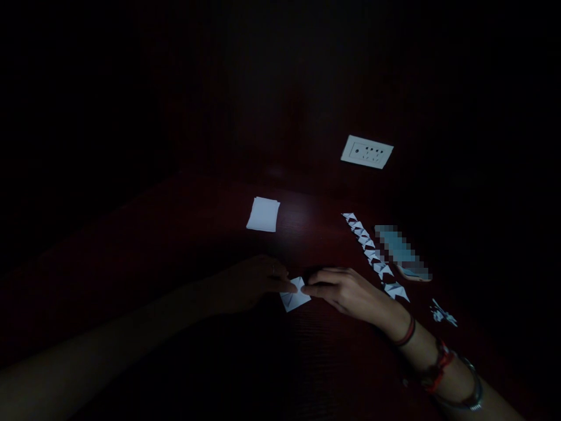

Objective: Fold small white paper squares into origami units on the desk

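A small white square of paper with crease lines lies on the dark red table in front of me. My left hand is in shadow and holds the paper's left and upper edge, one finger stretched over it. From the other side, my right hand has its fingers closed together, the tips gripping the right edge. The fingertips of both hands almost meet over the sheet. Whatever lies under the fingers is hidden. To the right of my right hand runs a row of small folded white paper pieces.
A stack of white paper squares lies beyond my hands. Right of the folded row is a phone, its screen pixelated. Small white scraps lie nearer on the right. A wall socket is at the back. The surroundings are very dark.
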Motion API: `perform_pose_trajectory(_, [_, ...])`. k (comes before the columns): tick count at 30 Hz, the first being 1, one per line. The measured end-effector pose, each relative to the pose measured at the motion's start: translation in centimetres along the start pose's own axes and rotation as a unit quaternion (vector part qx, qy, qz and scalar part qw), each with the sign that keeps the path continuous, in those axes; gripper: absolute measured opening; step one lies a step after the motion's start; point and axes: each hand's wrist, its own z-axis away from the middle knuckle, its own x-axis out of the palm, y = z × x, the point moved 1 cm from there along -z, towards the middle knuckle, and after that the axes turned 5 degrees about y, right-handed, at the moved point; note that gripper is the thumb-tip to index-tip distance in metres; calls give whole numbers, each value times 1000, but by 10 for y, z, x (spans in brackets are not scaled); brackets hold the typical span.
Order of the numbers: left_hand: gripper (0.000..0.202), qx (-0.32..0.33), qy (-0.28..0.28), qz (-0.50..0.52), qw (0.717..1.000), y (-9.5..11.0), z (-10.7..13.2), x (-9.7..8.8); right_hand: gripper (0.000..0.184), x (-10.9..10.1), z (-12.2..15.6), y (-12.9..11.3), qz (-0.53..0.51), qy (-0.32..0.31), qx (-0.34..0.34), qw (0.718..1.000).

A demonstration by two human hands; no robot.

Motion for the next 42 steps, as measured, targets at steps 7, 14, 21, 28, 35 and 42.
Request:
perform_pose_trajectory(7, [51,5,5,2,1000,2,-7,-2,28,0,0,1,-17,-3,4,1000])
perform_pose_trajectory(14, [55,-1,-3,13,1000,5,-10,-5,31,1,5,7,-44,24,52,997])
perform_pose_trajectory(21, [57,1,11,14,1000,2,-5,-3,34,0,1,-3,-37,-10,46,998])
perform_pose_trajectory(28, [58,-5,7,15,1000,5,-2,-4,32,-2,-1,-6,-19,-20,42,999])
perform_pose_trajectory(35, [53,2,25,17,1000,3,3,1,38,3,-1,-3,-41,-17,45,998])
perform_pose_trajectory(42, [54,3,3,22,1000,2,3,-1,37,1,-2,-3,-14,-12,31,999])
